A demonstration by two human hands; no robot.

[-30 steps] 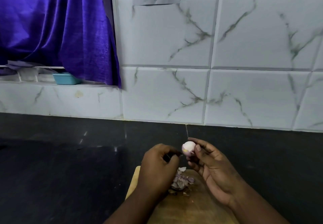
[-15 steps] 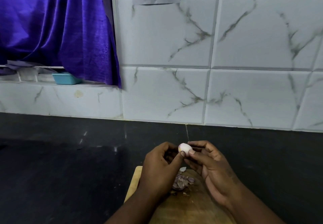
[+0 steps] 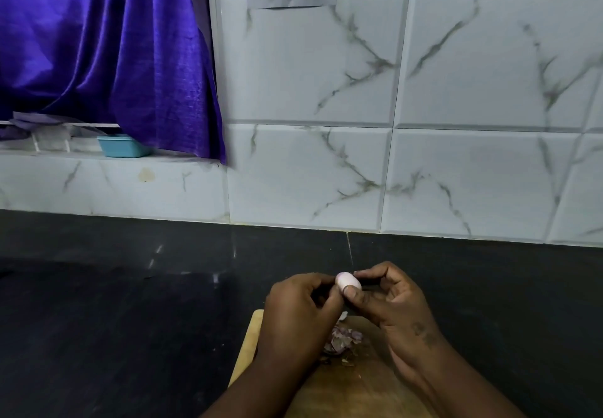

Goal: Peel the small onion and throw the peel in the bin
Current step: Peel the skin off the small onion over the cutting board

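A small pale pink onion [image 3: 347, 280], mostly bare of skin, is held above the far end of a wooden cutting board [image 3: 342, 391]. My right hand [image 3: 391, 303] pinches it between thumb and forefinger. My left hand [image 3: 298, 310] touches the onion's left side with its fingertips, fingers curled in. A small heap of purple onion peel [image 3: 342, 341] lies on the board just below both hands. No bin is in view.
The board sits on a dark stone counter [image 3: 130, 319] that runs to a white marbled tile wall [image 3: 391, 123]. At the left a purple curtain [image 3: 98, 52] hangs over a ledge holding a small teal tray [image 3: 122, 146].
The onion has been turned in my fingers and both hands have drawn closer together around it, rising slightly. The peel heap on the board is unchanged.
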